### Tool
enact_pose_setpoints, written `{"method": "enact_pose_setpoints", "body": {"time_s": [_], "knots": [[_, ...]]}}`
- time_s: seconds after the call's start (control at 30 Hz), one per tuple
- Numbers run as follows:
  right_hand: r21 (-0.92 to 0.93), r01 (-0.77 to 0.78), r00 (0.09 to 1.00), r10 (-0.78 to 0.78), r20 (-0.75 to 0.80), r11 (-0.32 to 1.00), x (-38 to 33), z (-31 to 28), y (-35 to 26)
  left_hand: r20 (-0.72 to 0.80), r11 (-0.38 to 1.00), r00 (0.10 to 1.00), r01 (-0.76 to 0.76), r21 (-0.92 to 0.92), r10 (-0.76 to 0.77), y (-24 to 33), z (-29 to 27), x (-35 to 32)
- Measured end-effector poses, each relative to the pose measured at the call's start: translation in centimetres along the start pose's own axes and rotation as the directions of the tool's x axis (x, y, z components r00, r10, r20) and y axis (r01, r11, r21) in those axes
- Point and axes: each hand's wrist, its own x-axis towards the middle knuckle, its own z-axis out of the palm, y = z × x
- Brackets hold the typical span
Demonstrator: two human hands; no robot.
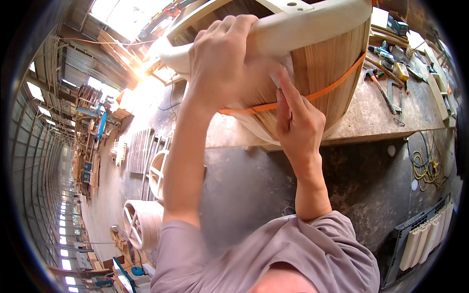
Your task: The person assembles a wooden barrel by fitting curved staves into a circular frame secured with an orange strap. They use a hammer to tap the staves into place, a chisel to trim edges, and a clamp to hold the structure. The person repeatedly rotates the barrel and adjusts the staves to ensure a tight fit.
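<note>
A large curved wooden piece built of brown striped staves (317, 68) stands on the workbench, with a thick pale rim (312, 30) along its top. My left hand (220, 58) is wrapped over this rim, partly blurred. Below the rim, my right hand (300, 115) is closed around a thin, flat metal blade (276, 80). The blade lies close to the staves; whether it touches them I cannot tell. An orange strap (337, 84) runs round the staves beneath both hands.
On the bench (366, 117) at right lie a hammer (381, 90), a clamp (396, 100) and power tools (386, 54). Yellow cable (422, 168) coils on the floor. Pale strips (425, 237) stand at lower right. A round wooden drum (144, 222) stands at left.
</note>
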Motion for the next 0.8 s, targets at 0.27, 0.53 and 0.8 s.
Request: {"method": "enact_pose_setpoints", "body": {"time_s": [0.27, 0.53, 0.8], "knots": [[-0.084, 0.237, 0.963, -0.246, -0.108, 0.968, 1.1, 0.2, 3.6, -0.128, 0.992, 0.986, -0.118, -0.051, 0.111, -0.5, 0.4, -0.1], [-0.036, 0.179, 0.979, -0.182, -0.097, 0.983, 0.7, 0.4, 3.6, -0.278, 0.988, 0.948, -0.144, 0.061, 0.155, -0.6, 1.9, -0.3], [-0.036, 0.172, 0.971, -0.175, -0.164, 0.985, 0.8, 1.6, 3.0, -0.335, 0.992, 0.936, -0.121, -0.019, 0.108, -0.7, 2.4, -0.3]]}}
